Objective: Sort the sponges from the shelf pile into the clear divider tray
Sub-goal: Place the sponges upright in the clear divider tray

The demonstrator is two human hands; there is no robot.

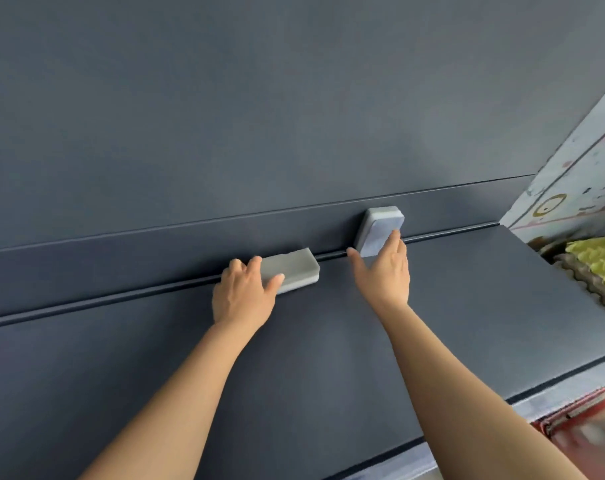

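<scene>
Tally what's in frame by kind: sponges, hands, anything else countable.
Grey sponges: 2, one lying flat under the left hand at, one standing on edge against the back panel at, touched by the right hand
Hands: 2
Clear divider trays: 0 in view
Total: 4

Two sponges at the shelf's (432, 306) rear edge: left sponge (294, 270) lying flat under the left hand (242, 296); right sponge (380, 230) upright against the back panel (294, 116), right hand (386, 275) before it; egg trays (592, 268) far right.
</scene>
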